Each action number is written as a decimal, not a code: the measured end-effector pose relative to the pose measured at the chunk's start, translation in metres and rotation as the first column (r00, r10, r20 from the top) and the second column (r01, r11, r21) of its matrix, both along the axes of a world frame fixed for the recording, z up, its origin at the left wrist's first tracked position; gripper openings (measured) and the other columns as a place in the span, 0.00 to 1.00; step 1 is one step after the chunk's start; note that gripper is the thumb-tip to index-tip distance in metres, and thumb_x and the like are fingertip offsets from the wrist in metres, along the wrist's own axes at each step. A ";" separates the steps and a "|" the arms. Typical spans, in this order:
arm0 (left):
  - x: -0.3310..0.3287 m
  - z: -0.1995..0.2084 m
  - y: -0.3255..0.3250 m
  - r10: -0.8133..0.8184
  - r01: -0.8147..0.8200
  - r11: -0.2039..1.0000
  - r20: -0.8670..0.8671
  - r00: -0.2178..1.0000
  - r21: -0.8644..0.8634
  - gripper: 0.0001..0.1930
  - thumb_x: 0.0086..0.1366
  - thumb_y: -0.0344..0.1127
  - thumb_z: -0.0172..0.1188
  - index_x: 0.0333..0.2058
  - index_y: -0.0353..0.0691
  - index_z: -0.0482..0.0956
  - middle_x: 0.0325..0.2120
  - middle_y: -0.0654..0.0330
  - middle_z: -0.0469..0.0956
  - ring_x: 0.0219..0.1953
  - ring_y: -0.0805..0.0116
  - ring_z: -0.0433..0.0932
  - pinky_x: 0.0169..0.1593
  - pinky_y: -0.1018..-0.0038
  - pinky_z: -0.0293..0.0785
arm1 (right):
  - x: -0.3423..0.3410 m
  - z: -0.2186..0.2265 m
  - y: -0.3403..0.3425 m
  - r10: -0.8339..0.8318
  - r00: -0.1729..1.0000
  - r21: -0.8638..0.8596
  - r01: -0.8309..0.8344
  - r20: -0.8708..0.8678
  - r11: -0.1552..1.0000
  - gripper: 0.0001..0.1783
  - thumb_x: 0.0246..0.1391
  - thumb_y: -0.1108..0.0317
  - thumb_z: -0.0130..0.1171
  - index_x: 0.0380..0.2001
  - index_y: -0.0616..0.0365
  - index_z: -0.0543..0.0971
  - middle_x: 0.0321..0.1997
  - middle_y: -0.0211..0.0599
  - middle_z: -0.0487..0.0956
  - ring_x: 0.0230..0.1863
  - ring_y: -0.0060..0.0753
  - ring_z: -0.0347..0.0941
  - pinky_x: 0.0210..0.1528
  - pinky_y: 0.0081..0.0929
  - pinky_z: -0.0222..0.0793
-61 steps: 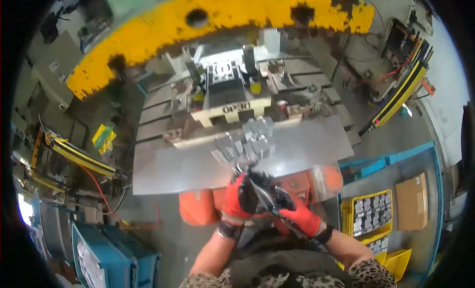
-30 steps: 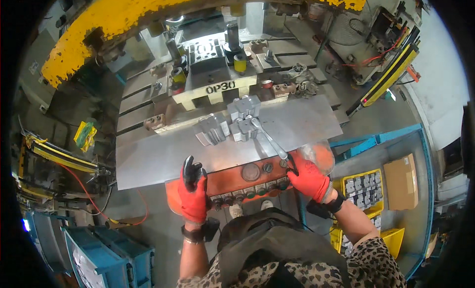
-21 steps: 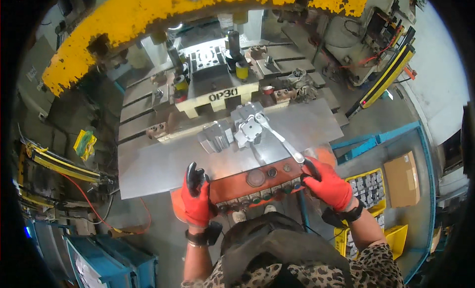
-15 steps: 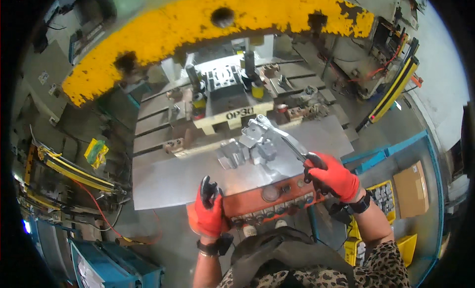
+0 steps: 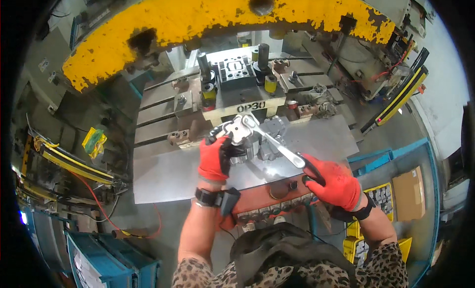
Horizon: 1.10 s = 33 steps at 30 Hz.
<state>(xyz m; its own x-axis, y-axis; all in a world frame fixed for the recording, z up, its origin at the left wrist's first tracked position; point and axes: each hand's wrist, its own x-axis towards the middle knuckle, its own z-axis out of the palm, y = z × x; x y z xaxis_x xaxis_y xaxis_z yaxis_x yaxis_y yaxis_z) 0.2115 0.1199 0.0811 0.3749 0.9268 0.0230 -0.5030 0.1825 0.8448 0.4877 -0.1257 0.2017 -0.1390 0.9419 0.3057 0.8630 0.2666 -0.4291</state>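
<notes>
Left hand (image 5: 213,158) moved forward, fingers (image 5: 216,133) gripping metal part (image 5: 238,132)

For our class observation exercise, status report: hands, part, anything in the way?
Left hand at left edge of metal part. Right hand gripping silver tool, head at that part. Other metal parts close by on metal sheet.

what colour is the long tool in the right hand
The long tool is silvery grey, shown in the head view.
</notes>
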 end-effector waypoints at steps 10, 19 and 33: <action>-0.023 -0.015 -0.001 -0.089 0.128 0.978 -0.228 0.970 0.163 0.22 0.85 0.39 0.61 0.70 0.36 0.80 0.47 0.52 0.88 0.39 0.61 0.91 0.42 0.60 0.94 | 0.016 0.003 -0.004 -0.167 0.936 -0.387 0.036 -0.310 0.921 0.40 0.65 0.65 0.73 0.78 0.60 0.76 0.53 0.49 0.90 0.50 0.56 0.87 0.54 0.48 0.83; -0.049 0.007 -0.026 -0.060 0.057 0.998 -0.109 0.992 -0.035 0.32 0.90 0.53 0.54 0.80 0.38 0.68 0.62 0.41 0.86 0.48 0.52 0.93 0.56 0.52 0.91 | 0.025 0.026 0.083 -0.262 0.790 -0.402 0.022 -0.554 0.915 0.17 0.70 0.63 0.66 0.56 0.61 0.82 0.41 0.39 0.85 0.41 0.33 0.81 0.46 0.36 0.78; -0.125 -0.021 -0.064 0.176 -0.186 0.981 -0.147 0.973 -0.056 0.27 0.86 0.47 0.60 0.75 0.41 0.76 0.57 0.45 0.88 0.44 0.51 0.92 0.52 0.53 0.91 | 0.009 -0.055 0.318 -0.275 0.706 -0.170 0.217 -0.652 0.961 0.19 0.68 0.57 0.69 0.48 0.64 0.87 0.40 0.48 0.90 0.45 0.48 0.86 0.52 0.46 0.80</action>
